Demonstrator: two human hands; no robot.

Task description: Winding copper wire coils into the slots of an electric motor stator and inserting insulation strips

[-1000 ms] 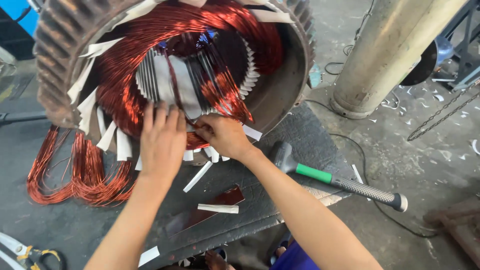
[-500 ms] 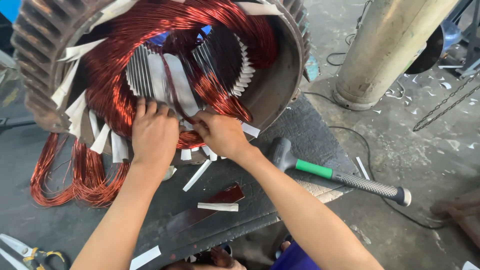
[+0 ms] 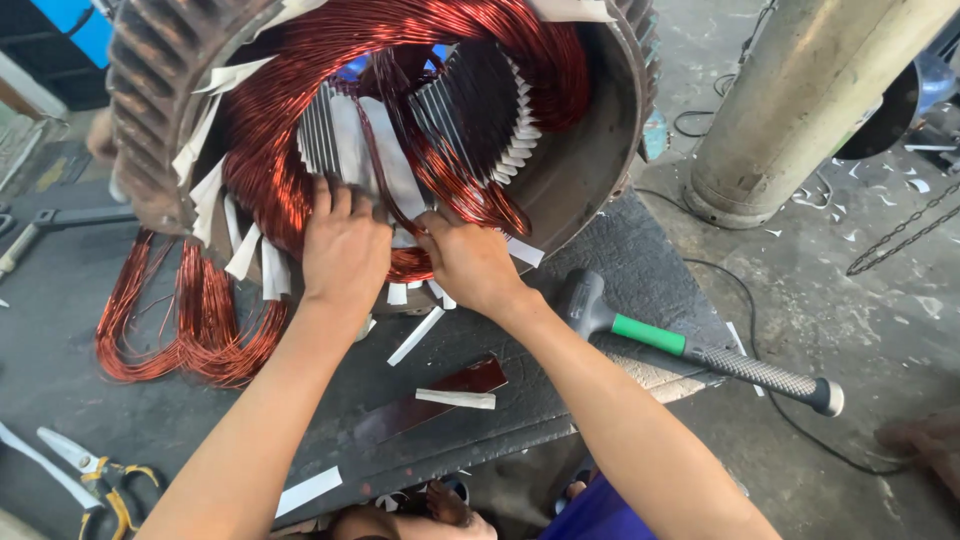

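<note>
Both hands are right up in the mouth of a big motor stator (image 3: 600, 150), pressed into the copper winding (image 3: 300, 130) at the bottom edge of the bore. The left hand (image 3: 345, 245) lies palm-down with fingers spread flat on the coils, pushing rather than gripping anything. The right hand (image 3: 470, 262) sits just beside it, almost touching, fingers curled and pinching at a bundle of copper strands where they meet the slots; can't tell exactly how many strands are in the pinch since the fingertips are buried in the wire. White insulation paper strips (image 3: 240, 250) stick out of the slots to the left of the left hand, and a few loose ones lie on the dark workbench (image 3: 620, 250) just below both wrists, including a strip (image 3: 455, 398) resting on a flat reddish-brown plate (image 3: 430, 400) between the forearms. Further left of the left hand, loose copper wire loops (image 3: 190, 320) hang out of the stator onto the bench. To the right of the right forearm there's a black mallet (image 3: 690, 345) with a green band on its handle, lying near the bench edge. Down by the left elbow sit yellow-handled pliers (image 3: 110, 480). Well beyond the right hand stands a thick metal pipe (image 3: 800, 110) on the concrete floor (image 3: 880, 320).
</note>
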